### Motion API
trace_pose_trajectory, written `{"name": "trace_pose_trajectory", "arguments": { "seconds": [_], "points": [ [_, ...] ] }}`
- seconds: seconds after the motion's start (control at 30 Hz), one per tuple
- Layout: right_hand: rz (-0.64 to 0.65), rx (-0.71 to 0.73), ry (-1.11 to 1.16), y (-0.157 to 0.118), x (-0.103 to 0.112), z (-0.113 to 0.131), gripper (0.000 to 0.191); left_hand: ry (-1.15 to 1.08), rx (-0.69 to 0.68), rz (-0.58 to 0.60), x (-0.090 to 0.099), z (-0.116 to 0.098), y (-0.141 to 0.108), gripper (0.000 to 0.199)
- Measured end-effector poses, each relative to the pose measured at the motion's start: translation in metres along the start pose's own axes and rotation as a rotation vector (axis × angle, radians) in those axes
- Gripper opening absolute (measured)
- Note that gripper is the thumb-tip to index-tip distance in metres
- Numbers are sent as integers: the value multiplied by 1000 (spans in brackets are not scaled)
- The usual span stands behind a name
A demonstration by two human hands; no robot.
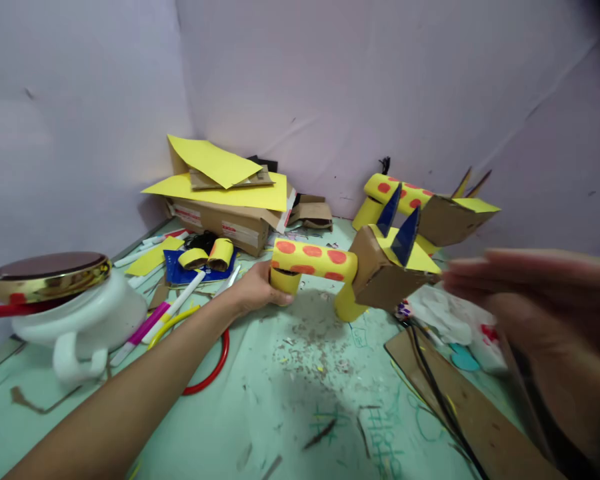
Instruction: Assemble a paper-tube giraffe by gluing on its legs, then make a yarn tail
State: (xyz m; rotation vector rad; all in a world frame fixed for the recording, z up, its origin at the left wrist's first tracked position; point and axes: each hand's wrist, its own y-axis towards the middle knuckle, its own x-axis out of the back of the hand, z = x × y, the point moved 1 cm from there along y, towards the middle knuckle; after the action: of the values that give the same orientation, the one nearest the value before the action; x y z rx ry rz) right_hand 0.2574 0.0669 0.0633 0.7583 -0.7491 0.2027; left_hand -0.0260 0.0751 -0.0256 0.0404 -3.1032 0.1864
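A handmade cardboard animal (314, 261) stands on the table, with a yellow tube body with orange spots, a box-like brown head (387, 280) and two dark blue pointed pieces on top. My left hand (263, 290) grips its rear yellow tube leg, thumb in front. Off to the right, my right hand (535, 313) is raised beside the head, slightly blurred, fingers stretched out and nothing seen in them. A second cardboard animal (440, 217) of similar make, with a black tuft at its tail end, stands behind against the wall.
Yellow sheets (220, 160) lie on a cardboard box (220, 223) at the back. At left sit a white cup (85, 320) with a gold-rimmed lid, several markers (145, 330) and a red ring (215, 373). Crumpled tissue (443, 317) and a cardboard strip (460, 393) lie at right.
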Motion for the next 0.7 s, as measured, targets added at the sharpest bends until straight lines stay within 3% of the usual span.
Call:
{"name": "trace_pose_trajectory", "arguments": {
  "seconds": [0.07, 0.13, 0.3, 0.5, 0.7],
  "points": [
    [-46, 98, -6, 19, -22, 34, 38, 5, -8, 12, 0, 0, -1, 38],
    [80, 225, -12, 42, -52, 56, 40, 8, -20, 31, 2, 1, -1, 37],
    [274, 150, -333, 82, -101, 57, 46, -15, -57, 76, 7, 8, 0, 36],
    [373, 177, -460, 84, -118, 52, 44, -42, -84, 111, 10, 18, 5, 37],
    [497, 166, -504, 80, -122, 55, 47, -56, -64, 115, 8, 12, 2, 28]
  ]
}}
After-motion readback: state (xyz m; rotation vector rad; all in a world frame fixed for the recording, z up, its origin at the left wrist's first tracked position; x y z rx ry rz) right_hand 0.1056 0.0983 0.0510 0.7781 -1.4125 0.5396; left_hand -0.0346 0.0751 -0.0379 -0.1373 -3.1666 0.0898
